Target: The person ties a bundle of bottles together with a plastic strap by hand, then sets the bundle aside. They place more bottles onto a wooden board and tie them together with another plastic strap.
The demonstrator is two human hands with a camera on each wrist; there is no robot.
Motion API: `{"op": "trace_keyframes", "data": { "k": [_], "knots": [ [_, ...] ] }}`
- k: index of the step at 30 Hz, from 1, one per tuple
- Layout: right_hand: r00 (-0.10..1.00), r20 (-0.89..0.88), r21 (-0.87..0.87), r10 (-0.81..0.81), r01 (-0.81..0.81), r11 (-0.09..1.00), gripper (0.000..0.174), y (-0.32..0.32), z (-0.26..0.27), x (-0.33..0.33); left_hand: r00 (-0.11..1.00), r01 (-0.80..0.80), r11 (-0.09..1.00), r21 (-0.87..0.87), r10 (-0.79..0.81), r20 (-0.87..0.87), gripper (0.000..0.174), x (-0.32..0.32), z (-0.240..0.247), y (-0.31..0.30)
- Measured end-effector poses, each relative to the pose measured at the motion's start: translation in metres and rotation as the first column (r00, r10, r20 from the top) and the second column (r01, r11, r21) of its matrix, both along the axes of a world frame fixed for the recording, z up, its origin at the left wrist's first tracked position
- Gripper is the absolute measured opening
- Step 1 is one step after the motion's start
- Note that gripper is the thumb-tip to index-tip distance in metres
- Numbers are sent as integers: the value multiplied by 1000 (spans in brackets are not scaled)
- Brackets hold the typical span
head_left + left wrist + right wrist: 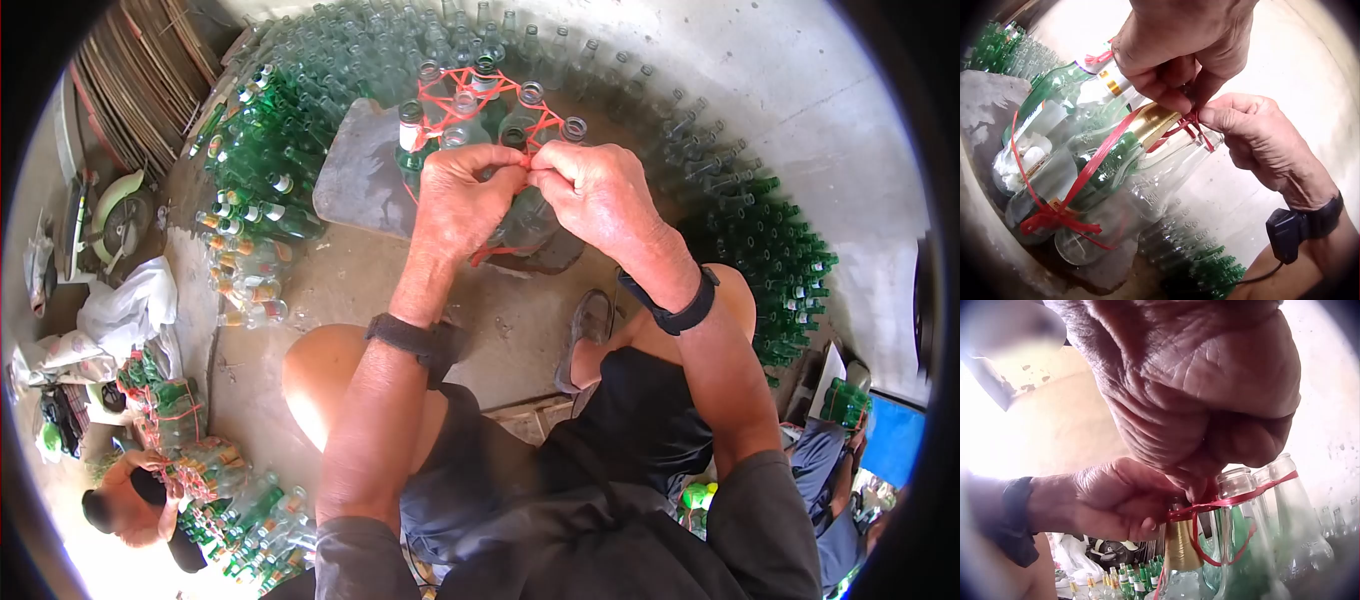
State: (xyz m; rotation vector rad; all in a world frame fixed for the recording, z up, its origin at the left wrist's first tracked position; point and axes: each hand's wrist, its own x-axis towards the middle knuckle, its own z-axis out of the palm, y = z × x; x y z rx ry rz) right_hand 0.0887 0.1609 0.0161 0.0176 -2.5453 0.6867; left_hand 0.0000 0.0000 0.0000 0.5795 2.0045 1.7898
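1. Lining the far left of the head view are stacked boards [140,80], with a wheel [122,225] and white plastic bags [135,305] below them; another person [140,500] reaches to tied bottles [190,460] at lower left.
2. Next come loose green and clear bottles [285,160], massed beside a grey slab [365,170].
3. At centre, the bottle bundle [485,115] stands upright at the slab's right, red twine [545,125] zigzagging between its necks.
4. The left hand [465,195] pinches the twine between thumb and fingers at the near side of the bundle; the right hand [597,195] pinches it just beside, fingertips nearly meeting. Both hands block part of the bundle from the head view.
5. Rightward, a shoe [590,335] rests on the floor [490,335], green bottles [770,260] bank against the pale wall [800,110], and a second person [830,490] is near a blue panel [895,440].
6. The left wrist view shows a gold-wrapped neck [1155,125] under the pinched twine and a red bunched tie [1054,219] low on the bottles; the head view gives neither clearly.
7. The right wrist view shows twine crossing clear necks from the side, though the right hand hides its own grip there.
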Motion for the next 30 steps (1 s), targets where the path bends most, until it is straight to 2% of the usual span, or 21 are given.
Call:
{"op": "trace_keyframes", "data": {
  "k": [3, 9, 14, 18, 24, 27, 30],
  "knots": [
    [1000, -18, 41, 22, -21, 999, 11, 2, -3, -2, 998, 21, 999, -29, -23, -62, 15, -3, 0, 2],
    [1000, -14, 16, -3, 3, 1000, 10, 2, -5, -2, 999, 40, 999, -35, -41, -29, 15, -3, 1, 0],
    [999, 25, -81, 45, -43, 996, 4, 1, 2, 3, 999, 34, 999, -3, -34, -32, 14, 0, 2, 0],
    [999, 27, -85, 46, -43, 995, 5, 1, -2, 7, 999, 36, 999, -30, -37, -22, 16, 0, 2, 1],
    [997, 40, -139, 65, -59, 989, 5, -3, -5, 17, 995, 34, 998, -60, -39, -93, 16, 2, 4, 1],
    [990, 122, -133, 72, -56, 989, 9, -5, -6, 24, 990, 37, 994, -106, -51, -133, 16, 1, 1, 2],
    [989, 132, -149, 65, -45, 988, 9, -10, -8, 29, 974, 21, 994, -105, -44, -224, 16, 2, -3, 3]
  ]
}}
